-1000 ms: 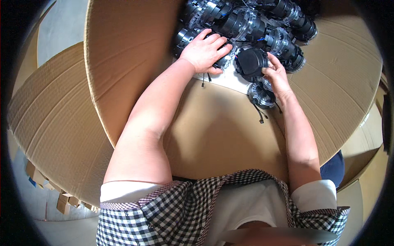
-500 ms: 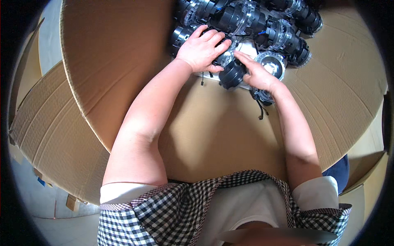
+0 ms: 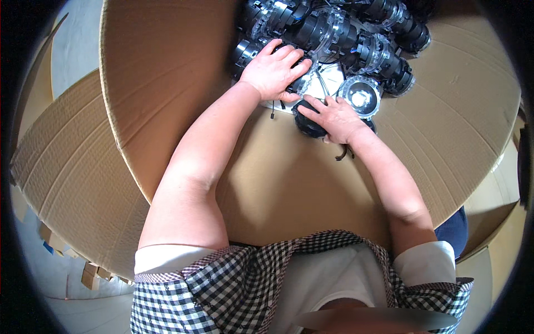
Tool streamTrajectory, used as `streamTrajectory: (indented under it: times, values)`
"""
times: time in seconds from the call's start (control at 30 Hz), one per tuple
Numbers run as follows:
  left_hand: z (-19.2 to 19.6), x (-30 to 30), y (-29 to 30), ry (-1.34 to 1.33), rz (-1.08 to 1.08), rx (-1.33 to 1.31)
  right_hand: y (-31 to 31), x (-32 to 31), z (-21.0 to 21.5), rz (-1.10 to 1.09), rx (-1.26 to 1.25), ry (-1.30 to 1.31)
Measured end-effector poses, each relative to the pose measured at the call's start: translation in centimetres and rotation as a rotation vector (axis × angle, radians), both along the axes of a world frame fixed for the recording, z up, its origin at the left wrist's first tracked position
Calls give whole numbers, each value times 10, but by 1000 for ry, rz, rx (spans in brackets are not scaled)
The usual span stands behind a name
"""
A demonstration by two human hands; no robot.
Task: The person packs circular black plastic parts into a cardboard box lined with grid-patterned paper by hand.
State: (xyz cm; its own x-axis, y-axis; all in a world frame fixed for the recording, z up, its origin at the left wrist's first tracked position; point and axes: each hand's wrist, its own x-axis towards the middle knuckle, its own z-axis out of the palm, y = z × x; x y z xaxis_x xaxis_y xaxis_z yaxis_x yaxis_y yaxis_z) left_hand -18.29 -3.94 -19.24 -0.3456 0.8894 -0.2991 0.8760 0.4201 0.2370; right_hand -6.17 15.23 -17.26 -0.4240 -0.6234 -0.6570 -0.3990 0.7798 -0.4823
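Observation:
Black lamp units with clear lens rings lie in rows inside a large cardboard box. My left hand (image 3: 275, 72) is wrapped over one lamp unit in the nearest row, thumb on its near side; the clear ring (image 3: 303, 83) of that unit shows past my fingers. Just to the right, my right hand (image 3: 338, 119) grips a round black lamp unit (image 3: 309, 126) from above, and my fingers hide much of it. Beyond that hand, another unit (image 3: 360, 96) has its round lens facing up. Thin black cables (image 3: 341, 153) hang out below my right hand.
Several more lamp units (image 3: 320, 30) fill the far rows. A white sheet (image 3: 329, 80) shows beneath them. The box's brown walls (image 3: 161, 72) rise around my arms, and other cardboard flaps (image 3: 61, 161) stand outside on the left.
My right hand has moved toward me and slightly left, and the black lamp unit under it has shifted slightly nearer and turned. My left hand stays on its unit.

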Motion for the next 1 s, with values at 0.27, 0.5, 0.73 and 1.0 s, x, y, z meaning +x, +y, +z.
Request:
streamTrajectory:
  times: [0.27,0.5,0.73,1.0]
  values:
    - [4,2,1,-3,0,-6,21,18,-11,-831,-79,-237]
    - [6,-1,3,-3,-19,-19,19,20,-10,-873,-83,-145]
    - [-2,2,2,27,-14,28,-1,29,-13,-470,-84,360]
    - [1,2,-1,-11,6,13,1,23,-12,-1064,65,-61]
